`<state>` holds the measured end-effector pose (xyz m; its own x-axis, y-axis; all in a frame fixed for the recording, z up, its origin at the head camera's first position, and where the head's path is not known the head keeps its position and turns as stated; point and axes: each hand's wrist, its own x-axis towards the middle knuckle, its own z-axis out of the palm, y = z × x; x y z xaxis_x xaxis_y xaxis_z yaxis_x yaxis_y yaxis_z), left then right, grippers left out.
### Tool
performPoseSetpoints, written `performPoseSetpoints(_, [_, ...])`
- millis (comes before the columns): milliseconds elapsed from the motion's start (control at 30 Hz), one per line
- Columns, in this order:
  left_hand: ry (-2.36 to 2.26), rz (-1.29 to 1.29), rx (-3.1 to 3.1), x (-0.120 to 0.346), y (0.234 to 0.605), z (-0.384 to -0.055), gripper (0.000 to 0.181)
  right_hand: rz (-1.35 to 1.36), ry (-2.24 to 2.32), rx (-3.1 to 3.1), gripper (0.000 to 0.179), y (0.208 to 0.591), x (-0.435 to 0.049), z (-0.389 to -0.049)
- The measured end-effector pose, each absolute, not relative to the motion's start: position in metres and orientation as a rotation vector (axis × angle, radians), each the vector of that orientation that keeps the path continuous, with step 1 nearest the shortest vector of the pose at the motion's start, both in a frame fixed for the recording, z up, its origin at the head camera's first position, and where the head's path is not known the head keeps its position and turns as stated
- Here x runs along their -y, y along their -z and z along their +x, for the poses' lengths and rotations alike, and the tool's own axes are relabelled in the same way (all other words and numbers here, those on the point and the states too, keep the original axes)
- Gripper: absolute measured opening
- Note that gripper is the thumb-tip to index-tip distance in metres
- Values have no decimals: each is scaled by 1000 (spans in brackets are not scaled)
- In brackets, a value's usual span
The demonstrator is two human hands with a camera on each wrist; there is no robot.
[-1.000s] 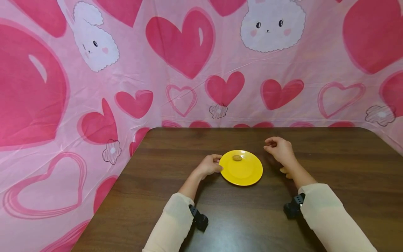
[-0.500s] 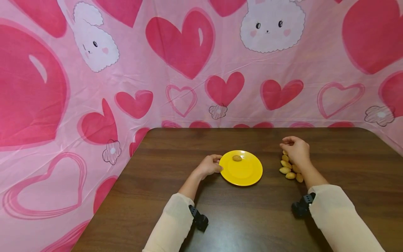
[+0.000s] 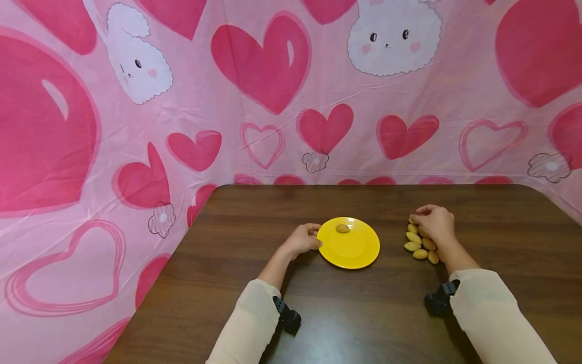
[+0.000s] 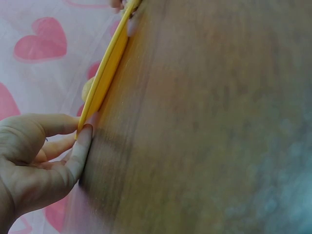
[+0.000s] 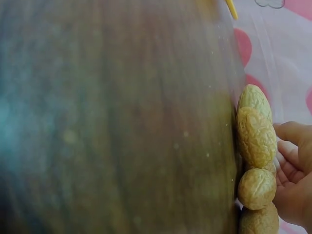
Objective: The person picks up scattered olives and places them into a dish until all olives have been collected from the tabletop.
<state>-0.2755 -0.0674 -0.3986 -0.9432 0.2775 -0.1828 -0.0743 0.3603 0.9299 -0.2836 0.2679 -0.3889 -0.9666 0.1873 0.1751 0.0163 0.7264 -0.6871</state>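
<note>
A yellow plate [image 3: 347, 252] lies on the table with a single wrinkled, brownish dried fruit [image 3: 343, 228] near its far side. My left hand [image 3: 301, 240] pinches the plate's left rim between thumb and fingers, also plain in the left wrist view. To the right of the plate, several oval yellow-brown dried fruits [image 3: 413, 246] lie close together. My right hand [image 3: 435, 222] reaches over them, its thumb and curled fingers pinching the farthest one [image 3: 411, 221]. In the right wrist view, the nearer wrinkled fruits [image 5: 256, 139] hide those fingertips.
The dark wood table [image 3: 354, 313] extends around the plate and fruits. A pink cloth with hearts and rabbits [image 3: 273, 91] hangs behind its far edge. Black wrist cameras sit on both cream sleeves [image 3: 482, 303].
My right hand has moved right, away from beside the plate, then come down with its fingertips at the farthest dried fruit. The left hand and plate have stayed still.
</note>
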Motion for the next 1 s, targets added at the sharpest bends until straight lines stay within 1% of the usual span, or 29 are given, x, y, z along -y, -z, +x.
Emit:
performPoseSetpoints(233, [-1610, 175, -2322, 68, 400, -277, 49, -234, -1160, 2804, 41, 390, -269, -285])
performPoseSetpoints(567, [-1656, 198, -2281, 67, 402, -278, 51, -211, -1130, 2816, 38, 393, -271, -290])
performPoseSetpoints(700, [-1647, 208, -2283, 66, 388, -269, 49, -208, -1129, 2814, 38, 394, -272, -291])
performPoseSetpoints(767, [-1646, 207, -2283, 66, 388, -268, 49, -209, -1130, 2812, 37, 395, -271, -291])
performPoseSetpoints(933, [-1646, 195, -2290, 67, 401, -277, 51, -224, -1142, 2809, 39, 395, -272, -290])
performPoseSetpoints(1000, [-1637, 192, -2302, 66, 401, -277, 51, -218, -1137, 2796, 38, 395, -271, -290])
